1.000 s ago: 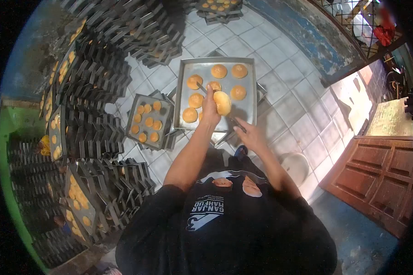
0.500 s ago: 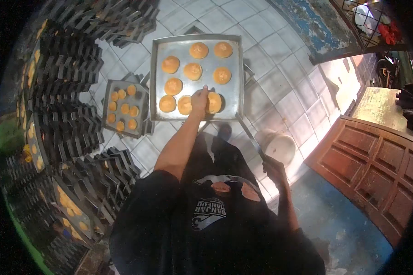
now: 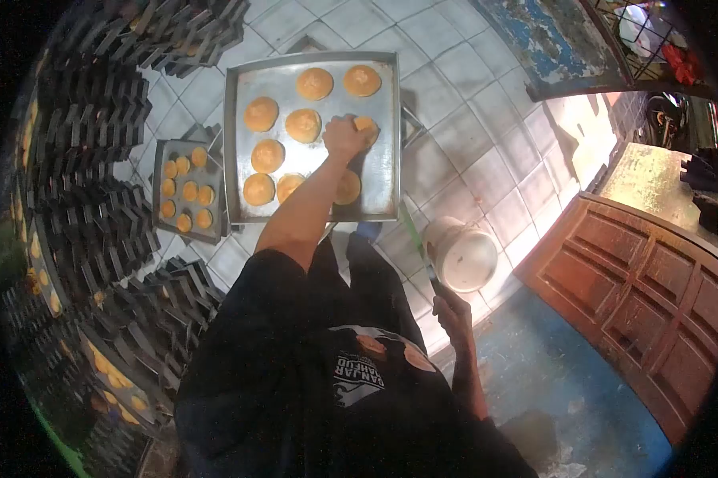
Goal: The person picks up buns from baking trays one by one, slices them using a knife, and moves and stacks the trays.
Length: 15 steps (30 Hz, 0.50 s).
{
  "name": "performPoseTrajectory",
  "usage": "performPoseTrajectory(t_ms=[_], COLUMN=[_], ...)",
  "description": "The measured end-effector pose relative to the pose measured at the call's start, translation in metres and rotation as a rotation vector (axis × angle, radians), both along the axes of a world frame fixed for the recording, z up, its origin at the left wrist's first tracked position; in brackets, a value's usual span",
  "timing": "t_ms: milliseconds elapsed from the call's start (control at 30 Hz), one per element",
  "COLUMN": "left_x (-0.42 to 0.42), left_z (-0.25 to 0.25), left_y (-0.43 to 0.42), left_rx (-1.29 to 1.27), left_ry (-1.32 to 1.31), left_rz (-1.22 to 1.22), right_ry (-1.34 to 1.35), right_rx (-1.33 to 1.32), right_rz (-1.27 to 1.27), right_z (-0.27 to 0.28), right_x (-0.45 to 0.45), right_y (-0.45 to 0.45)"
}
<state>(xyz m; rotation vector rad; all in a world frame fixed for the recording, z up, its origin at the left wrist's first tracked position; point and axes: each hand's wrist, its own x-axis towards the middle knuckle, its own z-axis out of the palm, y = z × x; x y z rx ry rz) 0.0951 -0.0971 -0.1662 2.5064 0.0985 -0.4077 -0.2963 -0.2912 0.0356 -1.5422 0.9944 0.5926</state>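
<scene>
A large metal tray [image 3: 379,171] holds several round golden buns, such as the one at its top [image 3: 314,83]. My left hand [image 3: 348,137] reaches over the tray, its fingers closed round a bun [image 3: 365,130] at the right side. Below it, my forearm partly covers two buns of the bottom row. My right hand [image 3: 453,312] is closed on the dark handle of a long knife [image 3: 414,233], right of the tray, the blade pointing up and left toward the tray's lower right corner.
A white bucket [image 3: 466,259] stands beside the knife. A smaller tray of buns [image 3: 209,171] lies left of the large one. Tall stacks of dark trays [image 3: 96,135] fill the left side. A brown panelled wooden door [image 3: 629,295] lies at the right.
My left hand has let go of the bun at the tray's lower right and moved up to another. My right hand, with the knife, has shifted slightly down and left. The view has shifted.
</scene>
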Motion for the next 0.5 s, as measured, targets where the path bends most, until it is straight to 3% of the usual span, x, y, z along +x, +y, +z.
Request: performPoseTrajectory(t_ms=[100, 200, 267, 300, 367, 400, 433, 500], left_x=[-0.016, -0.031, -0.044, -0.048, -0.051, -0.052, -0.054, -0.058], left_z=[0.017, 0.016, 0.018, 0.030, 0.057, 0.079, 0.093, 0.121], left_y=[0.000, 0.008, 0.013, 0.015, 0.021, 0.029, 0.035, 0.045], left_rx=[0.128, -0.087, -0.429, -0.431, -1.081, -1.301, -1.301, -1.940], left_ry=[-0.112, 0.027, 0.152, 0.132, 0.218, 0.339, 0.303, 0.445], left_rz=[-0.084, -0.085, 0.102, 0.103, 0.342, 0.378, 0.373, 0.617], right_ry=[-0.050, -0.203, -0.284, -0.303, -0.447, -0.520, -0.549, -0.571], right_rx=[0.011, 0.021, 0.060, 0.059, -0.092, 0.064, 0.075, -0.042], right_rz=[-0.009, 0.016, -0.005, 0.001, 0.167, 0.059, 0.073, 0.194], right_z=[0.007, 0.002, 0.010, 0.010, 0.010, 0.017, 0.025, 0.044], right_x=[0.018, 0.035, 0.048, 0.055, 0.069, 0.079, 0.089, 0.112], right_y=[0.001, 0.000, 0.004, 0.003, 0.004, 0.010, 0.016, 0.029])
